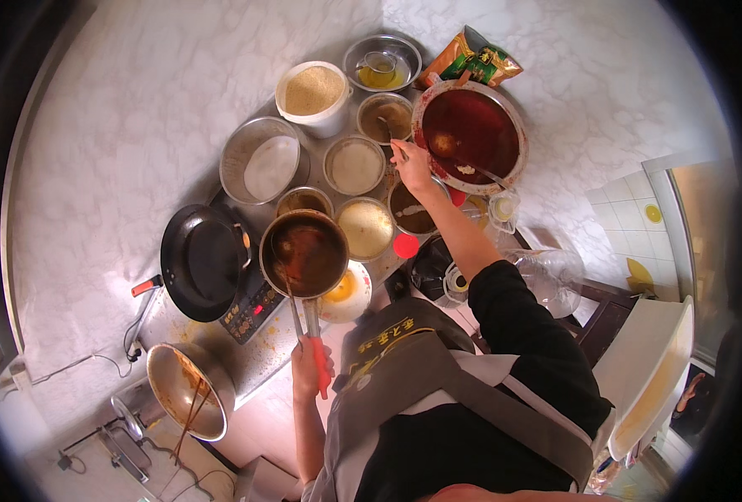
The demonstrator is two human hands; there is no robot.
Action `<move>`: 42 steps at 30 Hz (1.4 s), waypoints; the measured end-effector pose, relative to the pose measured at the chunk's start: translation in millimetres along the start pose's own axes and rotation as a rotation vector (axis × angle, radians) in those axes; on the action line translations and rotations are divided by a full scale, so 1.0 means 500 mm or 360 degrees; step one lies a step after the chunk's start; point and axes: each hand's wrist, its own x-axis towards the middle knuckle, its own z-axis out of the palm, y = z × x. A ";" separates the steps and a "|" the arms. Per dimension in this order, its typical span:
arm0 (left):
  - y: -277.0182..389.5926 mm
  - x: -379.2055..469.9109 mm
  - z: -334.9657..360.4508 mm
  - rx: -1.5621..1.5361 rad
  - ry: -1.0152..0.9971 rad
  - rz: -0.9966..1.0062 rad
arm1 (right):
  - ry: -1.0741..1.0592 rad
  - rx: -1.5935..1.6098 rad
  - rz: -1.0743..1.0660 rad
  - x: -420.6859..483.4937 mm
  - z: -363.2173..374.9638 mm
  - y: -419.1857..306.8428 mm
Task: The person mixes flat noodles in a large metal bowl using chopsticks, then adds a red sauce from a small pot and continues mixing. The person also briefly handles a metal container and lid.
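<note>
My left hand (311,367) is closed around the red handle of a saucepan (305,254) and the handle of a metal utensil that rests in it. Dark reddish-brown residue or liquid lies in the pan. My right hand (410,164) holds a spoon by its handle, with its bowl in a round tub of brown powder (385,117). Just right of that tub stands a large pot of dark red liquid (471,135) with a ladle in it. Below my right hand is a container of dark contents (416,206), partly hidden by my forearm.
Tubs of pale powder (354,165) stand in the middle. At the left, a black frying pan (203,263) sits on an induction cooker (248,314). Nearer are a steel bowl with chopsticks (189,392) and a plate with yellow contents (346,292). A white bucket (314,100) stands at the back.
</note>
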 end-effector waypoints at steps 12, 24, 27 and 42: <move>0.068 0.056 0.067 0.0270 -0.0052 0.0207 | 0.0213 0.0692 0.0446 -0.009 -0.069 -0.073; 0.084 0.127 0.105 0.0263 -0.0140 0.0298 | -0.0472 0.0748 0.0463 -0.208 -0.214 -0.297; 0.076 0.106 0.096 0.0279 -0.0129 0.0309 | -0.0271 0.1084 0.0936 -0.202 -0.212 -0.295; -0.002 0.025 0.022 0.0259 -0.0036 0.0402 | -0.1258 0.0333 -0.0398 -0.292 -0.182 -0.336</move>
